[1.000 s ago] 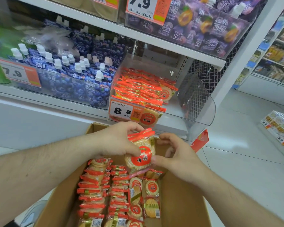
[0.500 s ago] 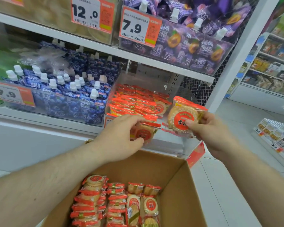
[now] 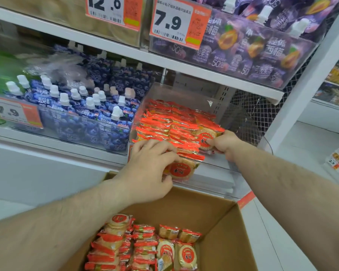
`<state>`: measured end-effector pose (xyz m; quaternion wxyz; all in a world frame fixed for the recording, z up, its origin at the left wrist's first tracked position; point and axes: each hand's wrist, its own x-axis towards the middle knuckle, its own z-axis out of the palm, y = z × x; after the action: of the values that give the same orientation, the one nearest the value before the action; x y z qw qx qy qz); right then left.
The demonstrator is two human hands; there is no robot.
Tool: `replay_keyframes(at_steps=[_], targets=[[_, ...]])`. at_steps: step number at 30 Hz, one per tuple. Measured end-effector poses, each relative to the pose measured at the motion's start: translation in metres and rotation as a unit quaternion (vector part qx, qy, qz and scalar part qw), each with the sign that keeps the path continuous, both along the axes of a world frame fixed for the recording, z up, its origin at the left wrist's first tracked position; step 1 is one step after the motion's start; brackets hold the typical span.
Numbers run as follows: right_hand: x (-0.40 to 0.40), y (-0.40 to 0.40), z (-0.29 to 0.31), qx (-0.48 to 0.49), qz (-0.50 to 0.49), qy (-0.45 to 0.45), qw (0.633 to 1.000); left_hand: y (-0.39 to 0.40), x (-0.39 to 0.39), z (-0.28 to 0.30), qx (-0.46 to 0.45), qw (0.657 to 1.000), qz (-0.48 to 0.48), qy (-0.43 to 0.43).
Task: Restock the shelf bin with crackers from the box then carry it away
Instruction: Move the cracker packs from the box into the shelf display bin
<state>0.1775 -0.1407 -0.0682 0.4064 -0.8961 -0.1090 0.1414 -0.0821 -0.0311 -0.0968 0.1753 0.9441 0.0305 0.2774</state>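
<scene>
At bin (image 3: 219,98), hands (image 3: 151,169) gripping cracker packs (image 3: 181,170)

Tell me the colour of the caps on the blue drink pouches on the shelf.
The caps on the blue drink pouches are white, seen best in the head view.

Shelf bin (image 3: 229,114): we see clear, glossy plastic.
Cracker packs (image 3: 164,126): we see shiny crinkled film, red-edged.
Box (image 3: 223,231): we see matt brown cardboard.
Blueberry pouches (image 3: 106,130): we see glossy film with white plastic caps.
Shelf (image 3: 125,53): we see a smooth white-painted edge.
</scene>
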Motion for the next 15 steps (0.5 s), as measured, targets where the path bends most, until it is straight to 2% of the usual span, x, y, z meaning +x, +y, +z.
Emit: replay_keyframes(at_steps=[4, 15], targets=[[0.008, 0.016, -0.006, -0.049, 0.005, -0.005, 0.999, -0.002, -0.001, -0.002, -0.006, 1.0, -0.003, -0.007], [0.01, 0.004, 0.0, 0.003, 0.023, 0.105, 0.994, -0.004, 0.001, 0.001, -0.019, 1.0, 0.008, -0.01]])
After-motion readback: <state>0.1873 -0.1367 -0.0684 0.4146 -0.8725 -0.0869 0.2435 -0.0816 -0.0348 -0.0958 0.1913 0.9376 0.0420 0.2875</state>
